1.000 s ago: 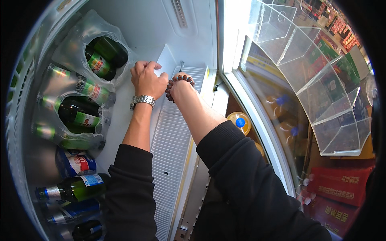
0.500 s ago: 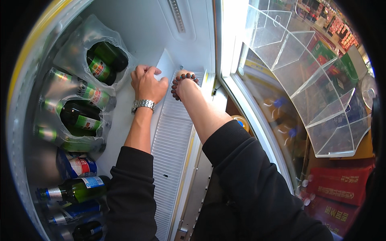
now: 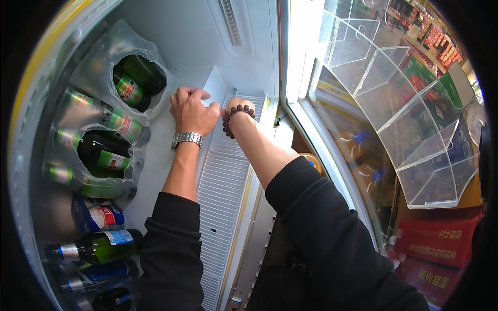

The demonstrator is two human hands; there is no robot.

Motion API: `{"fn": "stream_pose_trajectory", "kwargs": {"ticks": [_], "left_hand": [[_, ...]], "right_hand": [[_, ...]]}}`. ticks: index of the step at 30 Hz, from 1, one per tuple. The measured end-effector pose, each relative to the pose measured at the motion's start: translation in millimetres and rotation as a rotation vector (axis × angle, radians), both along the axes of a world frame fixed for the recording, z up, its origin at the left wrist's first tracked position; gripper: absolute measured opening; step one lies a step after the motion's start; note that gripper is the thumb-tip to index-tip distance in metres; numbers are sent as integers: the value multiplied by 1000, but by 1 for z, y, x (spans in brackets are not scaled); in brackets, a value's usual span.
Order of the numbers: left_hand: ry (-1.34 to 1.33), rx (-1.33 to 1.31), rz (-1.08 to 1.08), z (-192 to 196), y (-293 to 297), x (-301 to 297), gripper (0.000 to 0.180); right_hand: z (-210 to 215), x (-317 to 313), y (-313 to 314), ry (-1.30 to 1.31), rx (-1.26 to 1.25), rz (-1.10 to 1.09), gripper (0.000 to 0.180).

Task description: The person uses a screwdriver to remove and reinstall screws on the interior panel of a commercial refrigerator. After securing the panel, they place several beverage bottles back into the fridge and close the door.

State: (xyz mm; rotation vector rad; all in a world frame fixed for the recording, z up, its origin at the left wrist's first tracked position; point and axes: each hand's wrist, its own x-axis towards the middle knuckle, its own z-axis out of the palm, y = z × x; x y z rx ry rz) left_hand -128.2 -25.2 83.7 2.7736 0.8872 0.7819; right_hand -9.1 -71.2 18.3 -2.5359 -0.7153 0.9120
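Observation:
My left hand (image 3: pixel 193 113), with a silver metal watch (image 3: pixel 187 139) at its wrist, is closed over the edge of an upright white panel (image 3: pixel 214 82) inside a fridge. Its fingers are curled and the thumb points right. Just to its right, my right hand (image 3: pixel 234 105) bends down at the wrist over the white ribbed grille (image 3: pixel 220 189). A brown bead bracelet (image 3: pixel 239 110) circles that wrist. The wrist and forearm hide the right fingers, so what they touch does not show.
Plastic-wrapped green bottles (image 3: pixel 106 155) stand along the left, with loose bottles (image 3: pixel 106 244) nearer me. On the right is the open glass door (image 3: pixel 340 111). Beyond it are a clear acrylic divider rack (image 3: pixel 410 122) and red boxes (image 3: pixel 436 238).
Both hands stay almost in place; the right wrist has shifted slightly down and left toward the left thumb. The door and rack sit slightly lower in view.

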Motion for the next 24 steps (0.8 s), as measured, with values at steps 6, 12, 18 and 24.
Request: {"fn": "stream_pose_trajectory", "kwargs": {"ticks": [6, 12, 18, 24], "left_hand": [[-4, 1, -10, 1, 0, -1, 23], [-42, 24, -36, -2, 6, -1, 22], [-19, 17, -15, -3, 1, 1, 23], [-5, 39, -29, -3, 3, 0, 22]], "right_hand": [[-44, 2, 34, 719, 459, -459, 23], [-72, 20, 40, 755, 530, -415, 24], [-18, 16, 3, 1083, 774, -1050, 23], [20, -2, -29, 1118, 832, -1193, 23]]}}
